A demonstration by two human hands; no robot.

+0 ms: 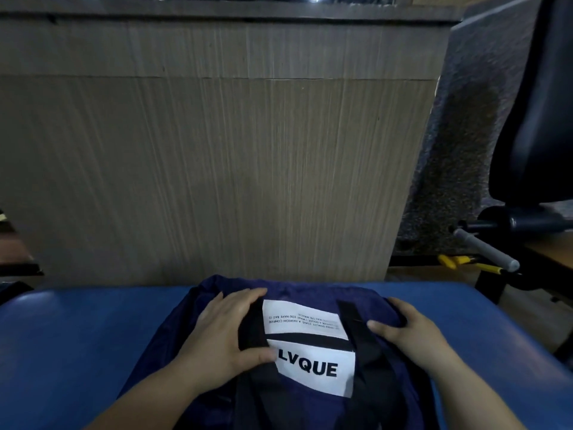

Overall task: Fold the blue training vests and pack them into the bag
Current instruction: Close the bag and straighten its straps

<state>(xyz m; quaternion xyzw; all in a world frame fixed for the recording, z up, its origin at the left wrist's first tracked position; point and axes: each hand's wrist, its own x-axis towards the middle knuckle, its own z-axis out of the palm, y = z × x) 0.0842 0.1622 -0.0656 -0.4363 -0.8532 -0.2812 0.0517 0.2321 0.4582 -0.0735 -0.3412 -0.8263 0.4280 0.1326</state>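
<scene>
Pressing down on the bag [294, 411], the left hand [223, 333] lies flat with its fingers straight, over a black strap [251, 330]. The right hand [412, 330] holds the bag's right side, with the thumb on top and the fingers curled round the edge. The bag is dark blue. It lies in the middle of the blue bench [77, 336], with a white label [316, 367] facing up. No blue vests can be seen anywhere. They may be inside the bag already, but I cannot tell, because the bag's opening does not show. If they are in, the job looks almost done, with maybe only closing left. If not, all the folding and packing is left.
</scene>
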